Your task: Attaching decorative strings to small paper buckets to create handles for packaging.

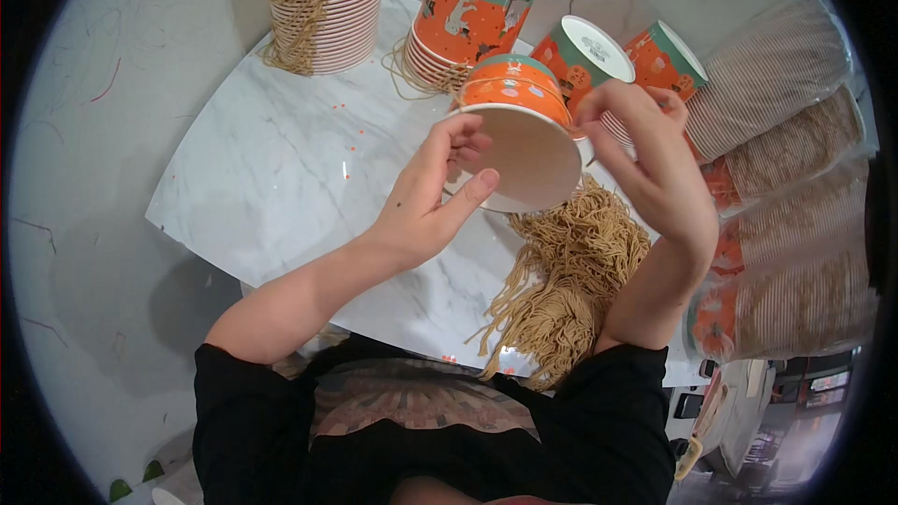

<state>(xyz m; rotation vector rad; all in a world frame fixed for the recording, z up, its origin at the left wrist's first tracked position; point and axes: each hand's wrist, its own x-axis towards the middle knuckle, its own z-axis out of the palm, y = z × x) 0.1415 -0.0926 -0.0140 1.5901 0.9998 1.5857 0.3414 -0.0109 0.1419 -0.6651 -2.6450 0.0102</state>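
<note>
Both hands meet at one paper cup (533,164), the left hand (426,201) at the left of its rim and the right hand (645,154) at the right. Left fingers and thumb curve loosely over the open mouth with a gap between them; whether they grip the wall or only steady it, I cannot tell. Right fingers are bent in close to the rim, beside a tan cord (565,122) that runs round the orange outside; whether they pinch it is hidden. Tilted, the cup has its mouth toward the person and its base away, so its long axis runs outward between the hands, and both are about equally near. Just below the mouth, a heap of cords (571,271) lies on the marbled table (271,168), nearer the right forearm. Beyond the cup stand upturned patterned cups (472,14); farther left is a tall stack (355,14) draped with cords, and along the right lie plastic-wrapped stacks (776,75).
</note>
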